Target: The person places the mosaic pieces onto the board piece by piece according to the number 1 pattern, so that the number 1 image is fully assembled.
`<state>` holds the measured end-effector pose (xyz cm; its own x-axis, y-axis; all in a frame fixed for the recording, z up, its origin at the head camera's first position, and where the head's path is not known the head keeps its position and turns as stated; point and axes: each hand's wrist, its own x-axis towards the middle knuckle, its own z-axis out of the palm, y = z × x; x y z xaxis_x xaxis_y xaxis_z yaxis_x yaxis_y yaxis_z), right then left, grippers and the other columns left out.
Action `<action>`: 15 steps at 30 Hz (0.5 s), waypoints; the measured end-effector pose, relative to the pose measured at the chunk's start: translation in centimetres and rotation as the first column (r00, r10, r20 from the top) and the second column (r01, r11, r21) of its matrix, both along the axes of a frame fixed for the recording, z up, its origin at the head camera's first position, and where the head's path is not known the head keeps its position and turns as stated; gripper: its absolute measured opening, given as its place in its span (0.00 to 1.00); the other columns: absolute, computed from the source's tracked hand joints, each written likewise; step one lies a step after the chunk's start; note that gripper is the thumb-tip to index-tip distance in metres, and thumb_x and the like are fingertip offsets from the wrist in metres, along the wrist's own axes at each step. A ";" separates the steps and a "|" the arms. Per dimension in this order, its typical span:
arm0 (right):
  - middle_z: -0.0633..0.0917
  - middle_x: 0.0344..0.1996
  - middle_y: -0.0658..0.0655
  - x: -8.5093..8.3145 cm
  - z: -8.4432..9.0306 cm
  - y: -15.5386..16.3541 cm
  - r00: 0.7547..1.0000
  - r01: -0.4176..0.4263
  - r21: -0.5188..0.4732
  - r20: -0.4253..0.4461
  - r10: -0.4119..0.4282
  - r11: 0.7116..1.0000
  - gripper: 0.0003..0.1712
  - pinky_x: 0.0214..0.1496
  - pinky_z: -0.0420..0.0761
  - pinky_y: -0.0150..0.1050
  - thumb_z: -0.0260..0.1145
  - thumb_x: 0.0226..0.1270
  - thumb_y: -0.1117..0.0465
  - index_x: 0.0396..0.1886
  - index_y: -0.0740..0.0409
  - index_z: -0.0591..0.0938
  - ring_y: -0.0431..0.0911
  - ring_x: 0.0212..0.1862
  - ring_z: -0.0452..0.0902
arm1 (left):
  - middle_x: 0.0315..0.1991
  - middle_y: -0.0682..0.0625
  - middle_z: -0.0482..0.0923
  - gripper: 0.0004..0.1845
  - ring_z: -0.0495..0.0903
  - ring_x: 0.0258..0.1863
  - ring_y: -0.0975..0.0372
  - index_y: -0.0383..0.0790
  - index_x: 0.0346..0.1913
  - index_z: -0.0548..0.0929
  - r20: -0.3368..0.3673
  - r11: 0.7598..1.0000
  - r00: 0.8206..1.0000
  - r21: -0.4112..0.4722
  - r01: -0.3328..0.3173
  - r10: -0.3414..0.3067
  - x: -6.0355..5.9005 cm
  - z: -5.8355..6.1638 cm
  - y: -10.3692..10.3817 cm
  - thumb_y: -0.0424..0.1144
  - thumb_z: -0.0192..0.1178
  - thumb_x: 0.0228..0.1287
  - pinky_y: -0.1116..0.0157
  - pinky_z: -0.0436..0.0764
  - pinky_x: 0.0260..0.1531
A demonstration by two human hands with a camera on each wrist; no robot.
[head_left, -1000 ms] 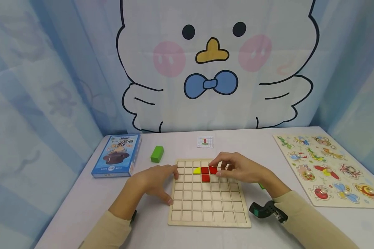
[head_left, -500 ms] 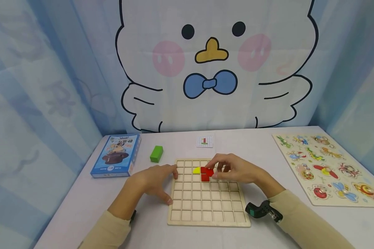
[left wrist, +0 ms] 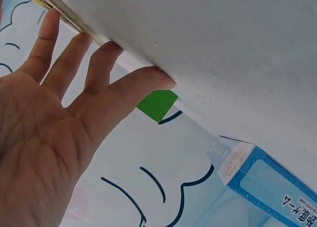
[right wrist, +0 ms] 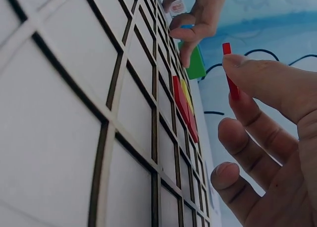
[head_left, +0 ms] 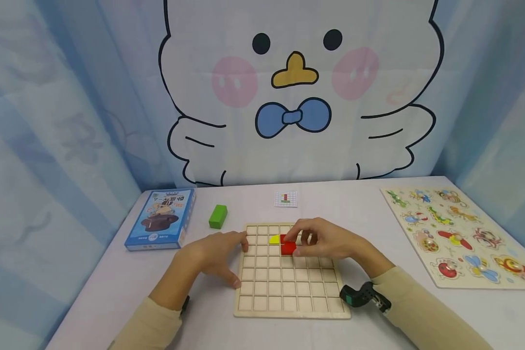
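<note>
A wooden grid board [head_left: 282, 289] lies flat on the table. Its upper cells hold a yellow piece [head_left: 274, 239] with a slanted edge and red tiles [right wrist: 181, 102], which the right fingers partly cover in the head view. Over these cells my right hand [head_left: 330, 239] pinches another small red tile [right wrist: 233, 87] between thumb and index finger; the right wrist view shows it raised off the board. My left hand [head_left: 216, 253] rests against the board's left edge, fingers and thumb spread apart, with the fingertips touching the rim in the left wrist view.
Behind the board lies a small card with a coloured grid pattern [head_left: 286, 199]. A green block [head_left: 218, 217] and a blue game box [head_left: 160, 219] stand at the left. An animal picture puzzle board [head_left: 463, 238] lies at the right.
The right hand has shifted left across the board with the red tile, from beside the other red tiles to over them. The left hand stays at the board's edge.
</note>
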<state>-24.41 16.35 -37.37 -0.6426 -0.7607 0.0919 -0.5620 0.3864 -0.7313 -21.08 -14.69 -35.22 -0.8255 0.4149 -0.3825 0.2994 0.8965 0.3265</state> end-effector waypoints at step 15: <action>0.83 0.37 0.46 0.3 -0.9 -1.0 1.000 0.002 0.070 -0.024 0.000 0.998 0.15 0.38 0.76 0.33 0.77 0.63 0.55 0.49 0.44 0.85 0.41 0.34 0.75 | 0.74 0.51 0.69 0.35 0.72 0.68 0.55 0.58 0.53 0.75 -0.006 1.000 1.000 0.020 0.023 -0.023 -0.1 -0.1 -0.2 0.54 0.84 0.43 0.48 0.70 0.70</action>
<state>-24.10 15.37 -38.29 -0.6417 -0.7650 0.0540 -0.5789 0.4370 -0.6885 -21.20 -14.87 -35.31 -0.8175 0.4416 -0.3696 0.3219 0.8826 0.3425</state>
